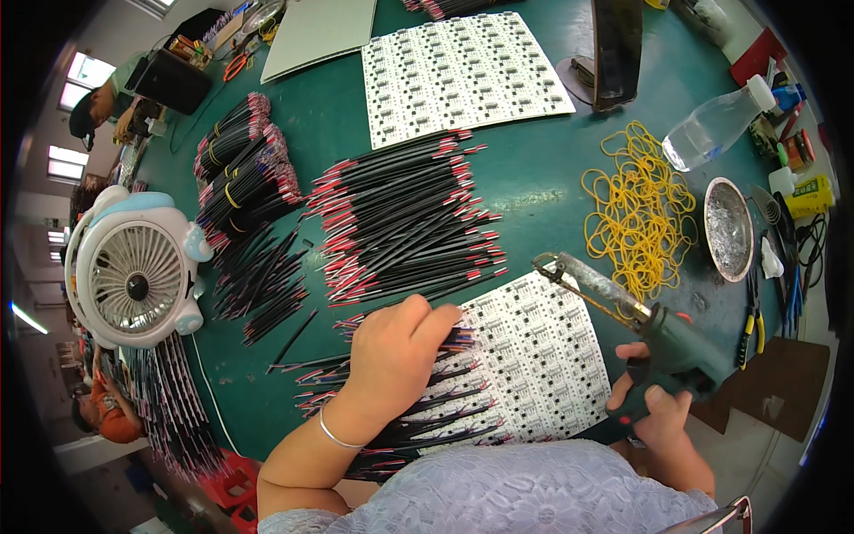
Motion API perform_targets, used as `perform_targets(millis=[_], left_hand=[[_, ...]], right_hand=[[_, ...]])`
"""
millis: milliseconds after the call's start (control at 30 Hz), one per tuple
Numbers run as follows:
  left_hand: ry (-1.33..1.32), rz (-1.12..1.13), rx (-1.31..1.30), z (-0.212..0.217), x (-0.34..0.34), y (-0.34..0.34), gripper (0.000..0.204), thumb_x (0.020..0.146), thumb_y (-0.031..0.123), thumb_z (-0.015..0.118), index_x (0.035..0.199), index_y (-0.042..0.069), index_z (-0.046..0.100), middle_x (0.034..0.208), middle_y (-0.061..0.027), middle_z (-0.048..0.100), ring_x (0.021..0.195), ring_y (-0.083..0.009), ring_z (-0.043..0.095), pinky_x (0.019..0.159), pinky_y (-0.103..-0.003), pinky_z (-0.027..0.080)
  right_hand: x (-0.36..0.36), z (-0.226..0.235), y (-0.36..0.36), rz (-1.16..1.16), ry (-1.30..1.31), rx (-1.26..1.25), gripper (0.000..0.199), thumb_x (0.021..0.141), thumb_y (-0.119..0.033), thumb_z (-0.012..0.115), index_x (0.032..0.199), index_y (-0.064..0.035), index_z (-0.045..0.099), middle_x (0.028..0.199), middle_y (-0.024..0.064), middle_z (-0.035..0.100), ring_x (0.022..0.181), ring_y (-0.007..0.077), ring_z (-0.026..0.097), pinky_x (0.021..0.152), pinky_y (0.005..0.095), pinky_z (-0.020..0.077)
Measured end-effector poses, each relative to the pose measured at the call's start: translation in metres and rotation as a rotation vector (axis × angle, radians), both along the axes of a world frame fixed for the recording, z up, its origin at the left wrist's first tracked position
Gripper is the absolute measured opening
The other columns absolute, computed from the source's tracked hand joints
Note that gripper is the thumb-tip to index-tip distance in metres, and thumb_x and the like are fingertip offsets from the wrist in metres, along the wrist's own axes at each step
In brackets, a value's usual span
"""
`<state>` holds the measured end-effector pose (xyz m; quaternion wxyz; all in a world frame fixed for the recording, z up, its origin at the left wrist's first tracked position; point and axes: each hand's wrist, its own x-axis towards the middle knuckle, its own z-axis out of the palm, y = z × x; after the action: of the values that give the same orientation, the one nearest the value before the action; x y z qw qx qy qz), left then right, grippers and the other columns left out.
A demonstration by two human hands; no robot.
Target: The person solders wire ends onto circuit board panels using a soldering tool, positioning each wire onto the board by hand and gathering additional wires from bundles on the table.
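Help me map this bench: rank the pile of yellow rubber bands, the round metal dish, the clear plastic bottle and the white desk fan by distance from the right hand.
Right hand grips a green soldering gun.
1. Rubber bands, ahead.
2. Metal dish, ahead, rightward.
3. Plastic bottle, beyond.
4. Desk fan, far left.

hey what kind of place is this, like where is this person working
Most likely an electronics assembly workshop. The right hand grips a soldering gun over a white panel of circuit boards, while the left hand rests on red-and-black wire leads on the green bench.
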<state>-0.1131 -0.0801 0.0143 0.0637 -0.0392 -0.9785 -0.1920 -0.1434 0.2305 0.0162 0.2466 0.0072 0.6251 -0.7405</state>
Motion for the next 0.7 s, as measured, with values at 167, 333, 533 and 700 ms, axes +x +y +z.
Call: perform_targets(millis=[167,333,533,700], left_hand=[[0.099,-0.106,0.034,-0.011,0.001,-0.005,0.025,0.065,0.001,0.063,0.09,0.006,0.068,0.074,-0.005,0.054,0.065,-0.0225,0.056,0.055,-0.034,0.045],[0.123,-0.119,0.019,-0.008,0.001,-0.006,0.025,0.066,0.002,0.063,0.09,0.005,0.068,0.076,-0.0046,0.054,0.065,-0.0218,0.056,0.055,-0.034,0.045],[0.089,-0.137,0.033,-0.01,0.0,-0.009,0.024,0.067,0.004,0.063,0.09,0.005,0.068,0.076,-0.0045,0.054,0.065,-0.0212,0.056,0.055,-0.033,0.045],[0.076,-0.146,0.026,-0.008,0.0,-0.009,0.023,0.067,0.005,0.063,0.09,0.005,0.067,0.075,-0.0046,0.052,0.064,-0.0212,0.055,0.053,-0.033,0.045]], right_hand=[[0.009,-0.001,-0.004,0.297,0.146,0.26,0.052,0.087,-0.037,0.06,0.121,0.0013,0.051,0.095,0.0085,0.062,0.073,0.0161,0.063,0.065,0.03,0.0492],[0.002,0.005,-0.021,0.517,0.622,0.563,0.034,0.082,-0.018,0.063,0.112,-0.0021,0.06,0.098,0.0109,0.065,0.084,0.0227,0.065,0.074,0.0322,0.0514],[0.001,0.0,-0.029,0.478,0.644,0.426,0.044,0.089,-0.027,0.059,0.12,0.0034,0.05,0.084,0.0075,0.06,0.061,0.0125,0.059,0.059,0.0287,0.0496],[-0.004,-0.003,-0.029,0.552,0.915,0.587,0.029,0.086,-0.015,0.059,0.108,0.0027,0.059,0.087,0.0086,0.061,0.06,0.0135,0.06,0.061,0.0289,0.0505]])
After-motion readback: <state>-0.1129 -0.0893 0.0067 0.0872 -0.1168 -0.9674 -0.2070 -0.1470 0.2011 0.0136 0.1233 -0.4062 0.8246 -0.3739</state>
